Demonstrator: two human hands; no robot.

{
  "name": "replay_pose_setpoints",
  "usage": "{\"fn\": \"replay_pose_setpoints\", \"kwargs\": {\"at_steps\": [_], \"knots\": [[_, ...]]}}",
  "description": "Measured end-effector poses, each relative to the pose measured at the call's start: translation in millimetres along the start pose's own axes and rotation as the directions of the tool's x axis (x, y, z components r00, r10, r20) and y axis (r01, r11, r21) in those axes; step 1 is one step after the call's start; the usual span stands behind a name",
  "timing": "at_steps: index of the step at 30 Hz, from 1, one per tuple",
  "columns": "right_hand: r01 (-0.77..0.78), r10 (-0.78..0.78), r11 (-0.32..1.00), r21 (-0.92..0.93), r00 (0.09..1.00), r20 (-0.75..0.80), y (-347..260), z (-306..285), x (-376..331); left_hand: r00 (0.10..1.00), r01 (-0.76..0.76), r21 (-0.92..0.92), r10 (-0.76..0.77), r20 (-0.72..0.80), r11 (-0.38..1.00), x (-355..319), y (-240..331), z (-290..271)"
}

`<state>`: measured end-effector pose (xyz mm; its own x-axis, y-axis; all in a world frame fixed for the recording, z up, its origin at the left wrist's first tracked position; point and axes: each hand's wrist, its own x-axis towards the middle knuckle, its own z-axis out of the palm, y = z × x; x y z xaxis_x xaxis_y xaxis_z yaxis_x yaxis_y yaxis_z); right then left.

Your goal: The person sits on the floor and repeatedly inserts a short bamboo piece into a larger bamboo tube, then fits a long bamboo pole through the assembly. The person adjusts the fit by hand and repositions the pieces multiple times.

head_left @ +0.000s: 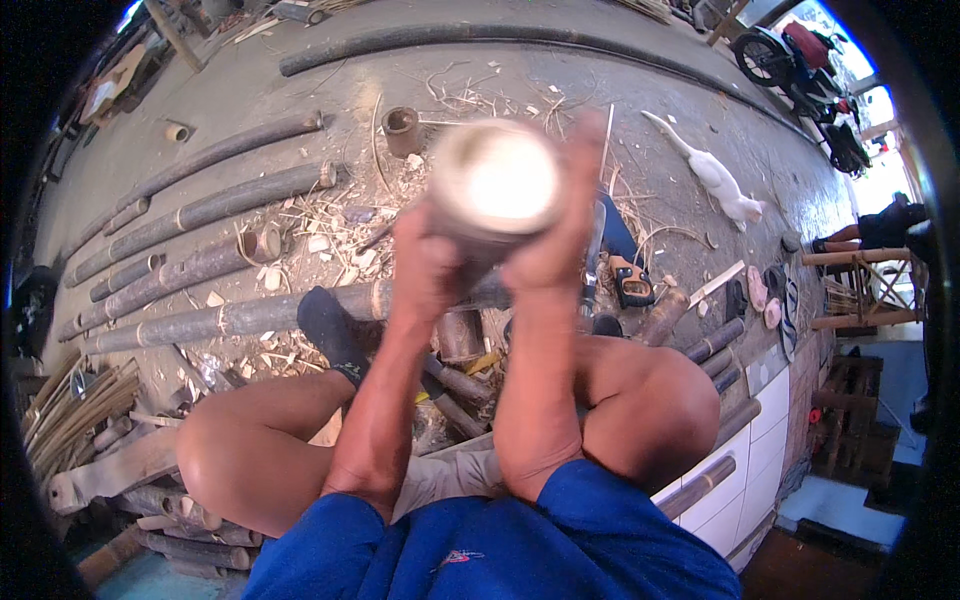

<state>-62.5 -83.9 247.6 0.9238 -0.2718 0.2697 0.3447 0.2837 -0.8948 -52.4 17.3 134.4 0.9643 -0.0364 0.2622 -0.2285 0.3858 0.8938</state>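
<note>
A short, thick bamboo section [497, 180] is raised in front of me, its pale, bright cut end facing up and blurred by motion. My left hand [427, 250] grips its left side near the lower part. On the other side my right hand [553, 235] clasps it, with the thumb low and the fingers reaching up along the wall, partly smeared. Below, between my legs, another bamboo piece [460, 336] stands among the shavings. A handsaw with an orange and black handle [632, 283] lies to the right of my right wrist.
Long dark bamboo poles [215, 200] lie on the left, one [440, 34] across the back. Wood shavings [350, 258] litter the floor around an upright bamboo cup [402, 132]. A white cat [715, 178] lies at right, near sandals [770, 297]. A motorbike [795, 75] stands far right.
</note>
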Motion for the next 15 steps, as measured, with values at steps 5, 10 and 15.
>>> {"fn": "replay_pose_setpoints", "kwargs": {"at_steps": [5, 10, 15], "knots": [[0.102, -0.081, 0.992, -0.073, 0.964, 0.252, 35.8, 28.0, 11.9, 0.955, 0.083, -0.211, -0.139, -0.263, 0.974, 20.5, 3.5, -38.5], [0.366, -0.348, 0.919, -0.145, 0.928, 0.135, -1.1, -13.3, -5.5, 0.999, -0.016, -0.008, 0.017, 0.032, 1.0, -1.6, 27.8, 21.0], [-0.009, -0.291, 0.904, 0.427, 0.719, 0.632, -98.9, -55.8, -16.8, 0.839, -0.318, 0.145, 0.207, 0.503, 0.937, -10.5, 66.5, 58.4]]}}
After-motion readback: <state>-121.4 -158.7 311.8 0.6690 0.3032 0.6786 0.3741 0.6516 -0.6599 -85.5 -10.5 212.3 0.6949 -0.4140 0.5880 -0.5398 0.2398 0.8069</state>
